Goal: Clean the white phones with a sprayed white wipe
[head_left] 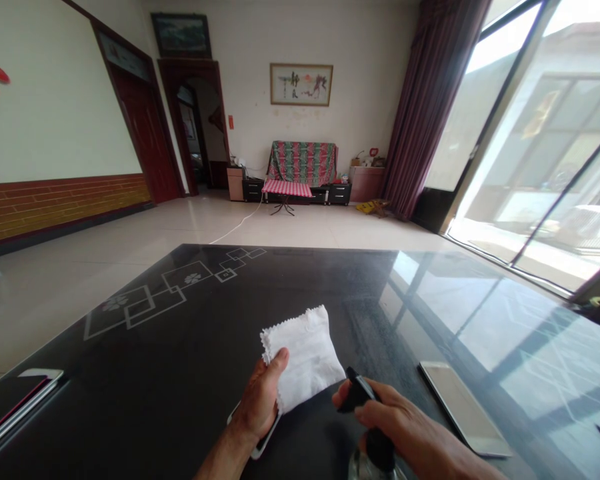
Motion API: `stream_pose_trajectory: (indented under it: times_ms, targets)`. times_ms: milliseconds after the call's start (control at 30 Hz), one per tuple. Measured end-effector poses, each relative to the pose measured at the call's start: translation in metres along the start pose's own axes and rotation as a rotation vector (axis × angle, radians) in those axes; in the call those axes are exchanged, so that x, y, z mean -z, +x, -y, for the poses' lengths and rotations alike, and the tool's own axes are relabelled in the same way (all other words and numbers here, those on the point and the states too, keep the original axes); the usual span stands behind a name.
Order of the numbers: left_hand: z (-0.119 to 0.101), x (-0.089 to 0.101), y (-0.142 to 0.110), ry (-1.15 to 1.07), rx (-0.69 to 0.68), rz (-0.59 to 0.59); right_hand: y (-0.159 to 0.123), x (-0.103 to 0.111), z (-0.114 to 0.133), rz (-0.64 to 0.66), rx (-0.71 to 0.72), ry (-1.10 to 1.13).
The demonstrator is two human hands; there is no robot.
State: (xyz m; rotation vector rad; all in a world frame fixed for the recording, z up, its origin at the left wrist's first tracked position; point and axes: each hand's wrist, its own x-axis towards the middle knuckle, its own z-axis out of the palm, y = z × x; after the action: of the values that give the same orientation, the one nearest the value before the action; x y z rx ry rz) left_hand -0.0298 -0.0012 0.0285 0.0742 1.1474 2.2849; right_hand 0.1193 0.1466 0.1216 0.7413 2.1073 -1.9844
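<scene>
A white cloth (307, 360) with zigzag-cut edges is pinched in my left hand (261, 403), the thumb lying over its near left side. Beneath that hand, a white-edged phone (267, 441) rests on the black glossy table (220, 333), mostly hidden by my wrist. My right hand (397, 423) grips a spray bottle (363, 393) with a black trigger head; its nozzle points toward the cloth's lower right corner. The clear body of the bottle is cut off by the bottom of the view.
A flat pale tablet-like device (465, 407) lies right of my right hand. Another slim device with a pink edge (23, 400) is at the table's left. Beyond the table stand a small checkered-top table (287, 189) and a cloth-covered object (304, 162). Glass doors (525, 147) are at right.
</scene>
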Motion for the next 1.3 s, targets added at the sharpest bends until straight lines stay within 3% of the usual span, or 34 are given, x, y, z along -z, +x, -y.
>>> stream_pose_trajectory:
  times_ms: [233,467,700,933,1133,1300]
  targets:
    - [-0.003,-0.006,-0.004,-0.093,0.023,0.016,-0.003,0.005,-0.007,0.039,-0.028,-0.045]
    - [-0.003,-0.010,-0.007,-0.114,0.051,0.050,-0.010,-0.014,0.011,0.175,-0.052,-0.185]
    - [0.001,-0.006,-0.008,0.001,0.043,0.115,0.006,-0.027,0.020,0.099,0.004,-0.017]
    - [-0.001,-0.007,-0.010,-0.015,0.105,0.130,0.018,-0.005,0.014,0.056,0.045,0.169]
    - [-0.001,-0.006,-0.009,-0.083,0.101,0.074,0.017,0.008,0.009,0.018,0.003,0.126]
    - [-0.008,-0.009,-0.008,-0.146,0.078,0.021,0.031,0.047,0.014,-0.161,0.084,0.110]
